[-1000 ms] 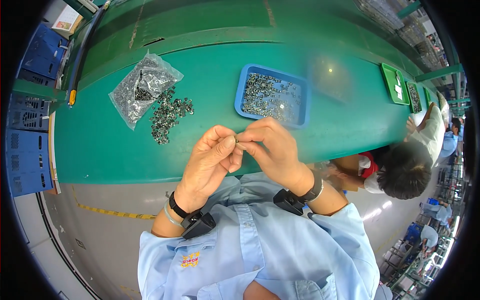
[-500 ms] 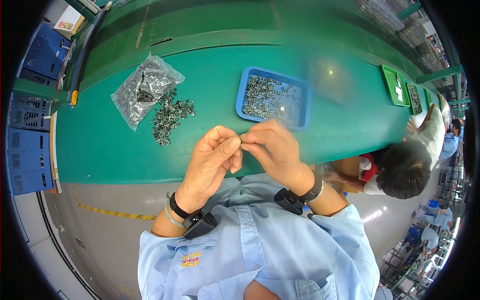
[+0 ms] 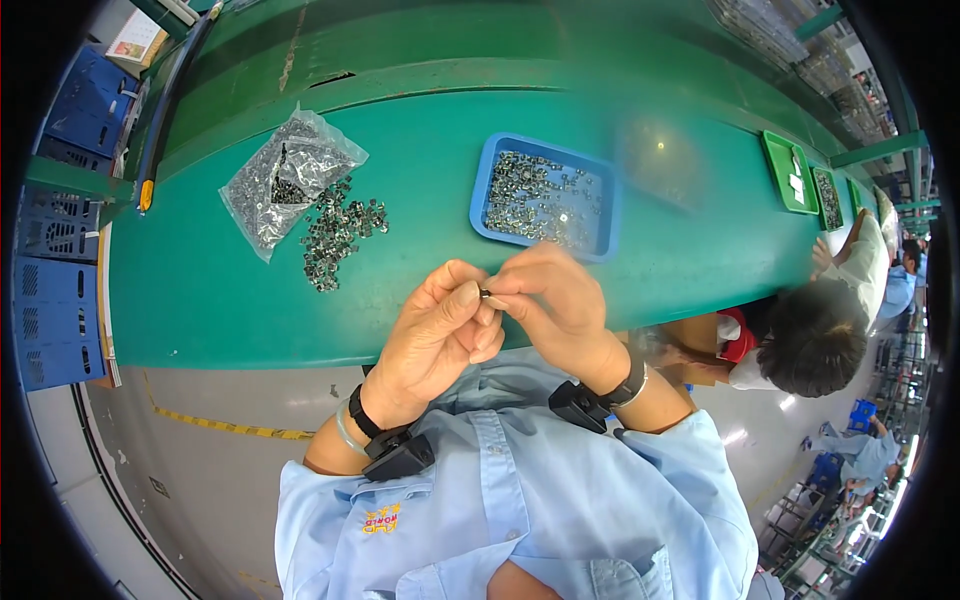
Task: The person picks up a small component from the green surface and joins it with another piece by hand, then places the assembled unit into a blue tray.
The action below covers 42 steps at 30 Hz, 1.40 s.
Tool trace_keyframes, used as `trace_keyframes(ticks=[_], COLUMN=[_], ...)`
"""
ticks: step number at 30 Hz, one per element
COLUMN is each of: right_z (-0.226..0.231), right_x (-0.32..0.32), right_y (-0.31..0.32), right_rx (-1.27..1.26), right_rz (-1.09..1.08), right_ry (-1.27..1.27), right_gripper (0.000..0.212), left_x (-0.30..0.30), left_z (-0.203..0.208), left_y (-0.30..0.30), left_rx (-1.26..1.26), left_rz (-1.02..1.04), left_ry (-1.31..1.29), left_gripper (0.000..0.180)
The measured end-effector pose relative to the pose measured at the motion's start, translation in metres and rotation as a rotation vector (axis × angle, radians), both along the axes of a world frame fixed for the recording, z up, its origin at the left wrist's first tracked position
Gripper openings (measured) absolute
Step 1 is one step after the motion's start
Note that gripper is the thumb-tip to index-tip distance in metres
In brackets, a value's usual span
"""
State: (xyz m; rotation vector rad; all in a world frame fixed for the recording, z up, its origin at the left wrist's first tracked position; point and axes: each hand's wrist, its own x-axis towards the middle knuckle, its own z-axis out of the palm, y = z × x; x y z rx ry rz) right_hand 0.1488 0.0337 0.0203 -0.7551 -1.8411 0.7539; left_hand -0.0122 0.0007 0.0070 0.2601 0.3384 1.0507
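My left hand and my right hand meet fingertip to fingertip over the near edge of the green table. Between their thumbs and forefingers is a tiny dark metal part, mostly covered by the fingers. Beyond my right hand lies a blue tray with many small shiny metal parts in it. Ahead of my left hand, a loose pile of small dark and silver metal parts spreads over the table, beside a clear plastic bag full of similar pieces.
The green table runs across in front of me. Green trays stand at its far right, where another person bends close to the edge. Stacked blue crates stand at the left.
My fingertips have shifted slightly, and the tiny dark part now shows between them. The pile, bag and tray stay put.
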Motion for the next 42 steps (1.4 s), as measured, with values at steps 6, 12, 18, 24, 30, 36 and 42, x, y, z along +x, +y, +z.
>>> trace_keyframes(ticks=[6, 12, 18, 24, 30, 36, 42], right_z=[0.005, 0.004, -0.003, -0.007, -0.008, -0.011, -0.006], right_x=[0.002, 0.001, 0.002, 0.001, 0.002, 0.000, -0.005], right_y=[0.004, 0.008, 0.005, 0.001, -0.004, -0.005, -0.006], right_rx=[0.040, 0.051, 0.044, -0.057, -0.108, -0.110, -0.046], right_rz=[0.062, 0.092, 0.040, 0.012, -0.014, -0.024, -0.066], right_ry=[-0.017, -0.031, -0.021, 0.060, 0.096, 0.113, 0.103], right_gripper=[0.015, 0.016, 0.016, 0.016, 0.014, 0.013, 0.013], left_x=[-0.002, -0.007, -0.008, 0.000, 0.006, 0.010, 0.007], left_z=[0.002, 0.005, 0.013, 0.016, 0.015, 0.012, 0.014], left_y=[0.000, 0.004, 0.006, 0.002, -0.002, -0.002, -0.004], left_rx=[0.043, 0.068, 0.062, 0.022, -0.024, -0.002, 0.036], left_rz=[-0.022, -0.025, -0.019, 0.024, 0.043, 0.074, 0.113], left_ry=[0.016, 0.128, 0.310, 0.190, 0.126, 0.138, 0.225], left_gripper=[0.014, 0.014, 0.016, 0.019, 0.012, 0.011, 0.013])
